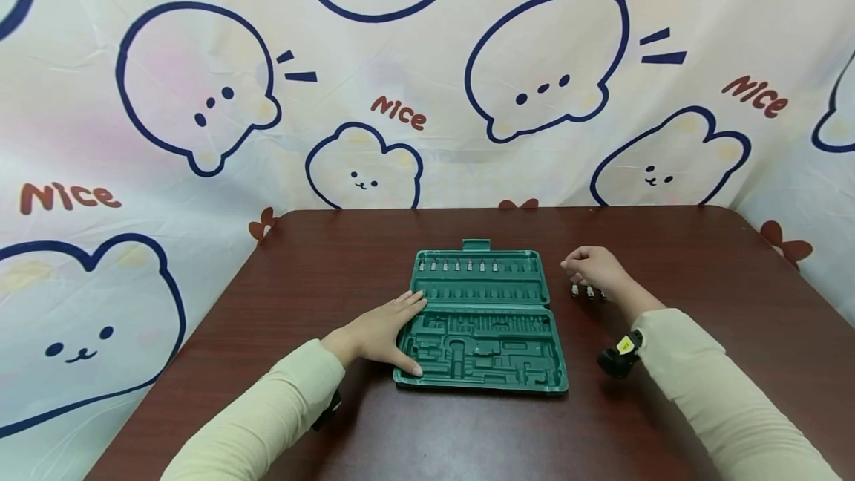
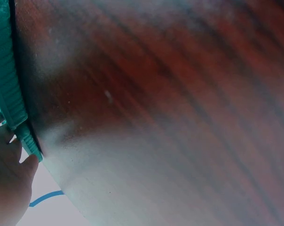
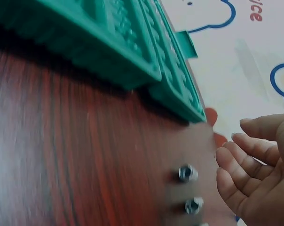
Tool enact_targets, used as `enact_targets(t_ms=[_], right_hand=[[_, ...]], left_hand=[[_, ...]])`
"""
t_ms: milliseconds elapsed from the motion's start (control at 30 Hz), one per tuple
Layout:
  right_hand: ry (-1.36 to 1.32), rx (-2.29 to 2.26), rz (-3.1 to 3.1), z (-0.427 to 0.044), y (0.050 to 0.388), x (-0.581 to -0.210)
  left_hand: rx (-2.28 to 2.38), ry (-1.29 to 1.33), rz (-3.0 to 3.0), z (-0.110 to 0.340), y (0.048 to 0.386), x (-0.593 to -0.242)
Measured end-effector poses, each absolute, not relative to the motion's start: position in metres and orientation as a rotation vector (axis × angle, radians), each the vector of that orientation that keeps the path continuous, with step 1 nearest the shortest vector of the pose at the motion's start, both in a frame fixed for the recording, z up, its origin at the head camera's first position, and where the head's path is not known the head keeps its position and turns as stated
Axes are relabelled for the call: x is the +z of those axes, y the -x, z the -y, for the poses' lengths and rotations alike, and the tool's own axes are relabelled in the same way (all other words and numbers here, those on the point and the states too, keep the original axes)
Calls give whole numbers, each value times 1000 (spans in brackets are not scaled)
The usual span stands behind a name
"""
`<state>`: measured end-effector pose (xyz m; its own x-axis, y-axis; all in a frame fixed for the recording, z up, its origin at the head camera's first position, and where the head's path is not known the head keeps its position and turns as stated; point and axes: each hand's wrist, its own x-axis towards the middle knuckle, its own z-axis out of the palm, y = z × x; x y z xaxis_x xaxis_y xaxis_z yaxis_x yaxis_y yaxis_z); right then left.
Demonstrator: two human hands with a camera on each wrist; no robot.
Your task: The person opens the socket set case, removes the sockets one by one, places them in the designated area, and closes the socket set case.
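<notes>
A green plastic tool case [image 1: 484, 306] lies unfolded on the table, with several small silver sockets [image 1: 457, 266] upright in the top row of its far half. My left hand [image 1: 382, 329] rests spread on the case's left edge, the thumb on the near left corner; the left wrist view also shows that hand [image 2: 12, 174] against the green rim. To the right of the case, my right hand [image 1: 597, 271] hovers just beyond a few loose sockets [image 1: 590, 292]. In the right wrist view its fingers [image 3: 248, 157] are loosely bent, thumb apart, with nothing visible between them. Two loose sockets [image 3: 188, 173] stand out there.
The dark red-brown wooden table [image 1: 320, 266] has a cartoon-printed cloth [image 1: 454, 169] behind and beside it. The near half of the case holds moulded, unfilled recesses. A green latch flap [image 1: 476, 244] sticks out from the case's far edge.
</notes>
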<state>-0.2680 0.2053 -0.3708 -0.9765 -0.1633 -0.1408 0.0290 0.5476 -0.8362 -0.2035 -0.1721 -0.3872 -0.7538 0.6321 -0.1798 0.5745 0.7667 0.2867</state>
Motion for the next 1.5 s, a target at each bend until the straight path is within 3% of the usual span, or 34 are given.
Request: enact_targets(t_ms=[833,1500], right_hand=[[206,-1492,-2518,-141,288,-376],[276,-1301,-2596,-112,307,-382]], left_hand=[[322,-910,-2693,175,202,-386],[323,-922,-2698,172,203,-388]])
